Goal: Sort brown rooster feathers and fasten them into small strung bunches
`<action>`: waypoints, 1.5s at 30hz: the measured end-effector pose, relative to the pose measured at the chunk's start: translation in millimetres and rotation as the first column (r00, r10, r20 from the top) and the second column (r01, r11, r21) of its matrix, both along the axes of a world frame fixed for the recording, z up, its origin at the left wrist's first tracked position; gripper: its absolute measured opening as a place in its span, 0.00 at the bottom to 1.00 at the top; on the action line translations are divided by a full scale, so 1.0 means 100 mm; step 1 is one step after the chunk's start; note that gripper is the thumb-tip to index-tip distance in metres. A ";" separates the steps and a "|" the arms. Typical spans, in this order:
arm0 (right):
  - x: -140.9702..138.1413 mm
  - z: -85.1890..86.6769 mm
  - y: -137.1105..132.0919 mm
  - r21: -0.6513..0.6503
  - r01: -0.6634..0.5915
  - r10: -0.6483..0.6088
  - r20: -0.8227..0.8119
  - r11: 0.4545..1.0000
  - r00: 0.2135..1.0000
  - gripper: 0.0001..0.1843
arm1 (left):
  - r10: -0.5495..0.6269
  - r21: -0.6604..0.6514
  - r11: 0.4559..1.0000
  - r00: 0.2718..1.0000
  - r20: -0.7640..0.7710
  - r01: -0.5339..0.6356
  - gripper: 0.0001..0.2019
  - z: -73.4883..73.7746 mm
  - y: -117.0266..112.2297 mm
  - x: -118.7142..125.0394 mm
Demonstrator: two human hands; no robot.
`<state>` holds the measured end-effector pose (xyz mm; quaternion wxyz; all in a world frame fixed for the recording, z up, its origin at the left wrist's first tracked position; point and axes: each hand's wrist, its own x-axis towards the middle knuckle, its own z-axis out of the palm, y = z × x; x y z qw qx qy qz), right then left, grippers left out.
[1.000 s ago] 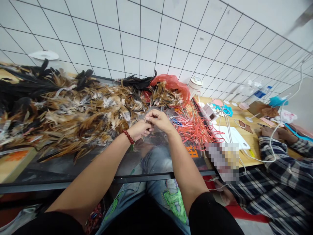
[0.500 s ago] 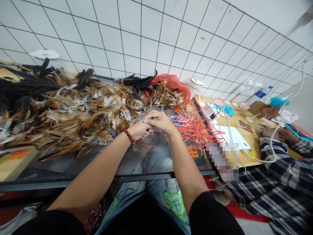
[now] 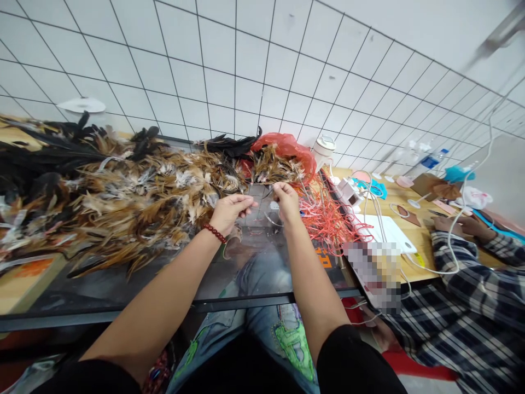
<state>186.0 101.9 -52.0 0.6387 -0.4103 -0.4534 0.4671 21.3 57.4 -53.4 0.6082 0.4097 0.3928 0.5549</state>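
Observation:
My left hand [image 3: 233, 212], with a dark red bead bracelet [image 3: 214, 233] on its wrist, pinches thumb and forefinger together over the dark glossy tabletop [image 3: 256, 241]. Whatever lies between those fingertips is too small to make out. A short gap to the right, my right hand [image 3: 287, 201] is closed in a pinch, and a thin dark strand [image 3: 267, 193] shows at its fingertips. Below it curves a thin pale strand [image 3: 271, 220]; I cannot tell whether it is held. A big heap of brown feathers [image 3: 164, 197] lies beside my left hand.
Black feathers [image 3: 36, 158] lie at far left. A red plastic bag [image 3: 287, 143] with feathers stands behind my hands. Right of them lie tangled red cords [image 3: 328, 219], a white power adapter [image 3: 349, 194] and a white board [image 3: 391, 234]. A co-worker's plaid sleeve [image 3: 455, 251] is at far right.
My hands were clasped together over the table; now they are apart, each in a pinch. The right hand has moved up and to the right. The view has shifted slightly.

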 end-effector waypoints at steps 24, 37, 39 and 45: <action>-0.45 -0.07 -0.19 0.067 -0.284 0.285 -0.019 0.957 0.958 0.17 | 0.089 -0.069 0.995 0.955 0.284 -0.072 0.17 -0.03 0.04 0.00; -0.48 -0.08 -0.20 -0.055 -0.266 0.263 -0.057 0.962 0.963 0.18 | 0.077 -0.153 0.988 0.927 0.366 -0.021 0.12 0.04 0.01 -0.01; -0.47 -0.08 -0.20 -0.069 -0.276 0.273 -0.050 0.959 0.961 0.19 | 0.083 -0.163 0.986 0.920 0.383 -0.022 0.11 0.04 0.02 -0.03; -0.50 -0.03 -0.24 -0.019 -0.266 0.265 -0.045 0.964 0.963 0.18 | 0.047 -0.173 0.985 0.910 0.412 0.028 0.10 0.04 0.03 -0.06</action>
